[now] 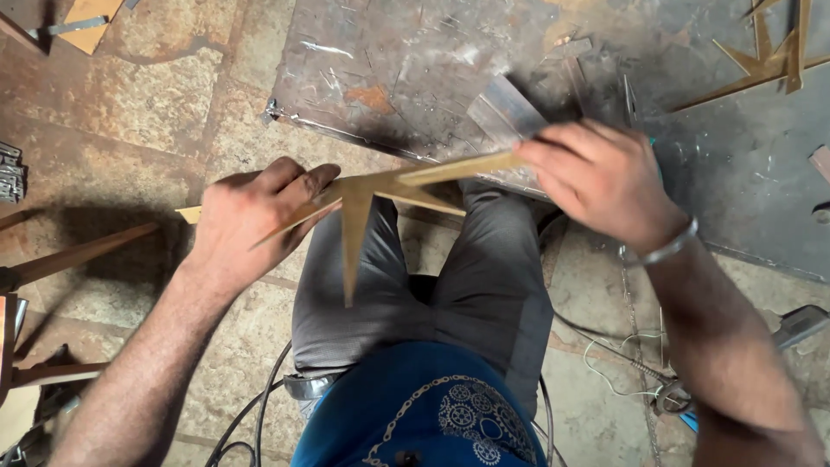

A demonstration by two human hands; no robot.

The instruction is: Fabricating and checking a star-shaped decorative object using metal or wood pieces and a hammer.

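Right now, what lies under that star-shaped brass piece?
Under the star-shaped brass piece, held by both hands, are grey-trousered knees and stone floor. The right hand covers its far tip.

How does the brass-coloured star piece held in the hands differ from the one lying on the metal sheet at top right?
The held star piece is lifted above the knees, gripped at its ends by the left hand and right hand; the lying star piece rests flat on the metal sheet, untouched. The held one shows whole; the lying one is cut by the frame edge. Both are thin, pointed and brass-coloured.
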